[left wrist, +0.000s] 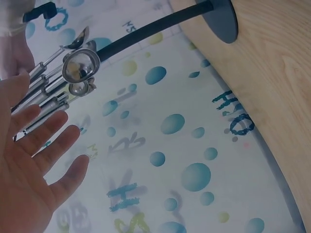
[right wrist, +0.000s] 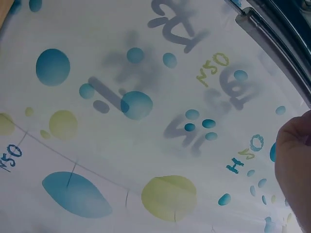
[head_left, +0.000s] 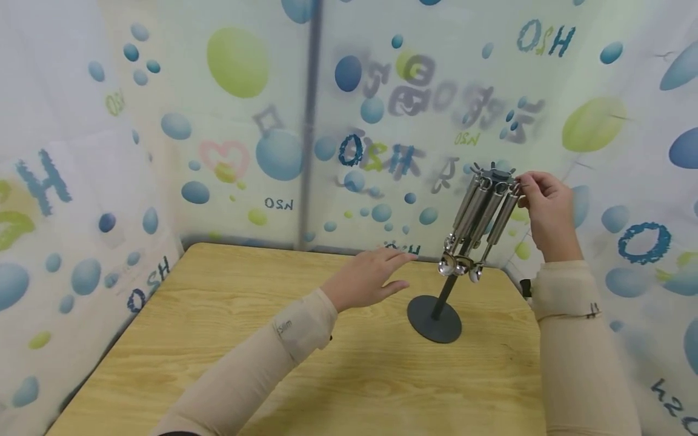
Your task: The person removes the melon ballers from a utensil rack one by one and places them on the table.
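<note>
A dark utensil stand (head_left: pixel 434 320) rises at the right of the table, leaning in the head view. Several shiny metal utensils with long handles (head_left: pixel 475 206) hang round its top, their bowls downward. My right hand (head_left: pixel 548 212) pinches the handle top of the rightmost one, a spoon (head_left: pixel 475 274), up by the hooks. Fingertips there are partly hidden. My left hand (head_left: pixel 371 278) hovers left of the stand, fingers stretched out, holding nothing. In the left wrist view a round metal bowl (left wrist: pixel 81 65) hangs beyond the spread fingers. The right wrist view catches a metal handle (right wrist: pixel 277 51).
A light wooden table (head_left: pixel 218 327) lies under both arms. Behind it and at the sides hang pale curtains (head_left: pixel 245 151) with blue and green dots and lettering. The table's back edge runs just behind the stand.
</note>
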